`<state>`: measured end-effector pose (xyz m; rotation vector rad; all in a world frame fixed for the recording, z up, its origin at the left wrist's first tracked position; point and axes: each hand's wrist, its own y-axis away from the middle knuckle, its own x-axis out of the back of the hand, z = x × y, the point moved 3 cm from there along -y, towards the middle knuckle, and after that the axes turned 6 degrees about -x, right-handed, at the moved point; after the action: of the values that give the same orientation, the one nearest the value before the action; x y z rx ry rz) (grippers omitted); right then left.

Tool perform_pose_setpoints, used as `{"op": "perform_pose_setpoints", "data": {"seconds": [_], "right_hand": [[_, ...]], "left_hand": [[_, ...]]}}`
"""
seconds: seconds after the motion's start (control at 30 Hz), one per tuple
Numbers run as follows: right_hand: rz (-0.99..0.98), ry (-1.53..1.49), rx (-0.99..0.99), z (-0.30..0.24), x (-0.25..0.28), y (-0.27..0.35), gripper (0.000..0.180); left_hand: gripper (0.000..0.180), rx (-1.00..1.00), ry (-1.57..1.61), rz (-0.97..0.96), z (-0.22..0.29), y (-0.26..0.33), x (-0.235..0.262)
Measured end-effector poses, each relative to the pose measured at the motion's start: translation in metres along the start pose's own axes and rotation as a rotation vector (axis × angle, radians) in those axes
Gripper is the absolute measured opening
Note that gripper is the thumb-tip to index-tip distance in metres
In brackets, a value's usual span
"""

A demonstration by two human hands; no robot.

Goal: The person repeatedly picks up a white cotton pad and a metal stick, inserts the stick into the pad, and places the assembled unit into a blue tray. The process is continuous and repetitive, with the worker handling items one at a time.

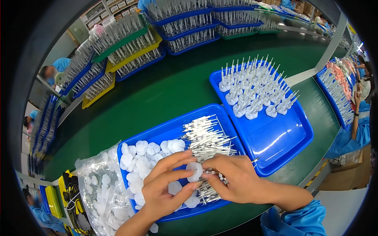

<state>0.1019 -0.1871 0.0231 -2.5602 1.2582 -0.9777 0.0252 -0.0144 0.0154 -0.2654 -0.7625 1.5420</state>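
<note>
My left hand (163, 187) pinches a translucent white round plastic disc (194, 171) by its edge. My right hand (238, 179) has its fingertips closed at the disc's right side, around the end of a thin rod that is mostly hidden by the fingers. Both hands are above a blue tray (165, 135). In its left part lies a heap of white plastic discs (138, 161); a pile of thin white rods with metal ends (208, 135) fills its right part.
Beyond, to the right, a second blue tray (275, 135) carries upright rods on white bases (252, 92). A clear bag of white discs (104, 192) lies left. Stacked trays of similar pieces (185, 29) line the green table's (157, 86) far side. Co-workers sit around; one blue sleeve (348, 143) shows right.
</note>
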Motion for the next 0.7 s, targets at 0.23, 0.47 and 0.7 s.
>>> {"op": "perform_pose_setpoints", "data": {"seconds": [0.23,0.47,0.7], "right_hand": [[0.020,-0.034,-0.030,-0.001,-0.005,0.002,0.018],[0.045,-0.059,-0.068,-0.002,-0.007,0.007,0.018],[0.056,-0.092,-0.022,-0.002,-0.012,0.008,0.017]], "left_hand": [[0.039,0.030,-0.032,0.052,0.005,-0.002,0.001],[0.035,-0.165,-0.295,-0.027,0.005,-0.001,0.000],[0.027,-0.139,-0.390,0.006,0.010,0.009,-0.004]]}}
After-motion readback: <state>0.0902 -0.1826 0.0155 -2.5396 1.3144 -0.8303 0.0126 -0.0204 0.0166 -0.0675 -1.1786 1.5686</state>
